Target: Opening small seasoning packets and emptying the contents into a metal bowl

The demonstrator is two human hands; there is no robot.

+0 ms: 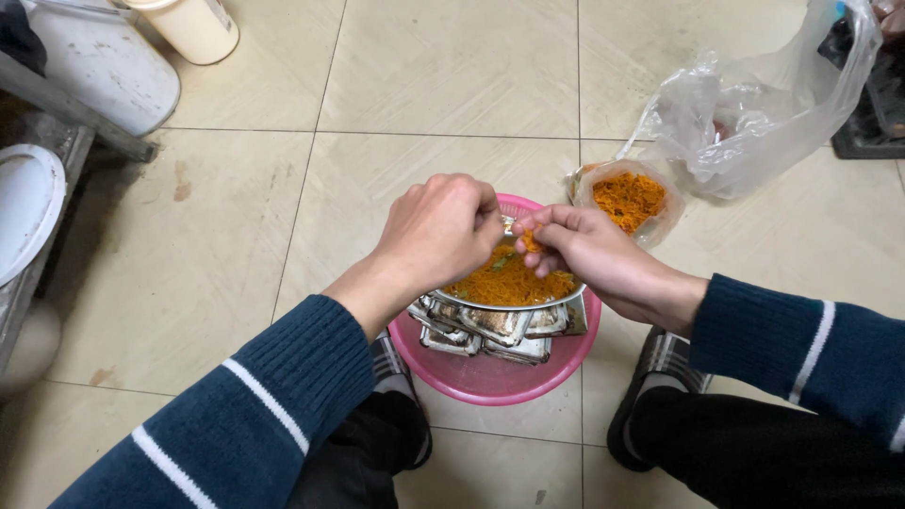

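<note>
Over the pink basin (490, 377): both hands meet.
Left hand (438, 231): fingers curled shut, contents hidden.
Right hand (589, 250): fingers pinching an orange flower (531, 242).
Metal bowl (514, 303): rim partly covered by hands.

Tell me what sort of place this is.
Probably a home or small workshop floor used for hand work: beige tiled floor, a round pink plastic basin holding orange petals and metal trays, and a clear plastic bag lying nearby.

A small clear plastic bag (630, 200) of orange shreds sits open on the tiled floor, just right of the pink basin (490, 375). Touching it on its far side, a larger crumpled clear plastic bag (764, 113).
</note>
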